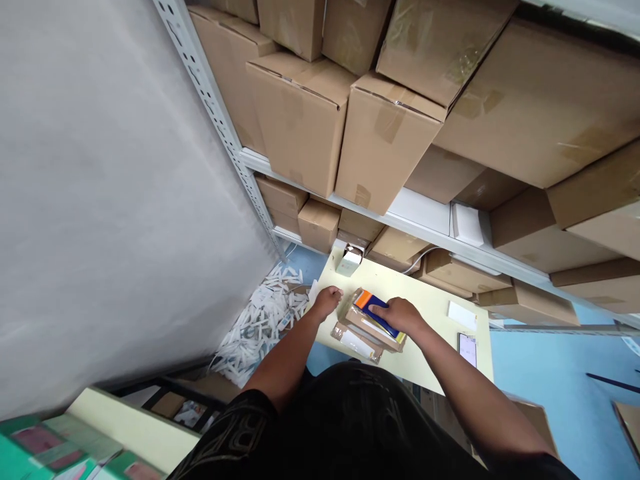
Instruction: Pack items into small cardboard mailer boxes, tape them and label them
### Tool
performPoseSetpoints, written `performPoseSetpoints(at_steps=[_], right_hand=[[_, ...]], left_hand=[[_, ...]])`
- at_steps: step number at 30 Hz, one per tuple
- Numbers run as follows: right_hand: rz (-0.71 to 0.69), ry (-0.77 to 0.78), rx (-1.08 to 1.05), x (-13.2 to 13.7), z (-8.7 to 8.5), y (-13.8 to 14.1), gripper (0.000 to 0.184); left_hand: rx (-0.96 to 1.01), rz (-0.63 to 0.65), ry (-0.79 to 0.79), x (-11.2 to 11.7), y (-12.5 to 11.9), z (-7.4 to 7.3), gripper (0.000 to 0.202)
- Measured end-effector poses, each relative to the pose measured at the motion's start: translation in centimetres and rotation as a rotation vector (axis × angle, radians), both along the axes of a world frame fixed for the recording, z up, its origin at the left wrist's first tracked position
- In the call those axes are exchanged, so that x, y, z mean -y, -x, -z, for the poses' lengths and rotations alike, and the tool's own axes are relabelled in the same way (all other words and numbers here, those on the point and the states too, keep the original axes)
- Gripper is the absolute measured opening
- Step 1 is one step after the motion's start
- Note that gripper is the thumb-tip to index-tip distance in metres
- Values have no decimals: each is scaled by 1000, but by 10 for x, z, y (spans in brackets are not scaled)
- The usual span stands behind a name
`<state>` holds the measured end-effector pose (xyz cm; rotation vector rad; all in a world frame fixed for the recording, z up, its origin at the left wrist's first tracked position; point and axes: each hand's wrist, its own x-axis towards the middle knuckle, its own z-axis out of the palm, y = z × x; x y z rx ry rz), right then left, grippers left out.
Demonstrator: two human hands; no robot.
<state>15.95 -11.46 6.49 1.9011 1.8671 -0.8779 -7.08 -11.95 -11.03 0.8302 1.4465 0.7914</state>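
Observation:
My right hand [404, 316] grips a flat blue and orange box [379, 312] from its right side, thumb on top. Beneath that box lie taped cardboard parcels [357, 342] with white labels, at the table's near edge. To their left, my left hand [327, 302] is closed, held apart from the parcels. Whatever its fingers may hold is too small to make out. Farther back on the pale table [427, 293] stands a small greenish-white box [349, 262] with its top open.
A shelf rack [425, 230] full of cardboard cartons [300, 120] rises behind the table. White paper strips [263, 313] are heaped on the floor at left, beside the wall. A phone [467, 349] and a white card [462, 315] lie at the table's right.

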Motion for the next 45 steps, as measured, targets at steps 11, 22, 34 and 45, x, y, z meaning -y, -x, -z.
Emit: performPoseSetpoints(at_steps=[11,22,34,45], right_hand=[[64,-10,-63,18,11,-40,60],[128,1,-107,19,23,-53,64],[83,69,-160,6,18,-56,70],[216,106,-388,31,18,-147,66]], left_hand=[[-199,108,-75,16,-26,21,27],[-445,293,-481,30,-21,-12,51],[-917,705,-823,52,-41,-28,80],[-986,751,-794,48,-48,-37,80]])
